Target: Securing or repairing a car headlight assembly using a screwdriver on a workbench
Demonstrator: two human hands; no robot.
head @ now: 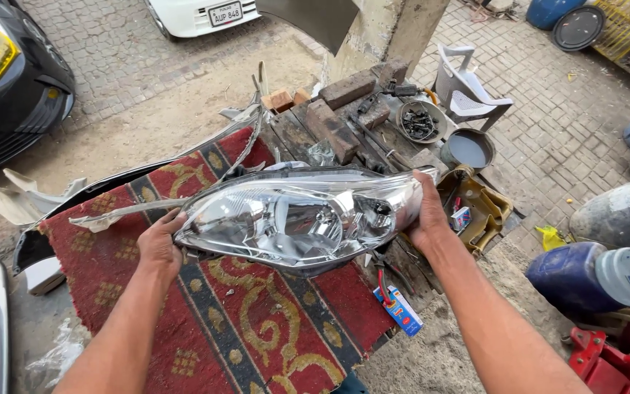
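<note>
While both arms reach forward over the red patterned rug (257, 343) on the workbench, a car headlamp (293, 219) hangs between them, long axis running left to right, lens up. Left hand (158, 244) cups the lamp's pointed left end, fingers curled under. Right hand (428, 215) clamps the blunt right end, thumb on top. Bricks (333, 120) sit toward the bench's far edge; a small blue box (400, 310) lies at its right edge.

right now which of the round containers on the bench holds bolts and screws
The grey bowl behind the headlight, beside the bricks: it is full of dark fasteners. The tin to its right holds only smooth grey liquid.
</note>
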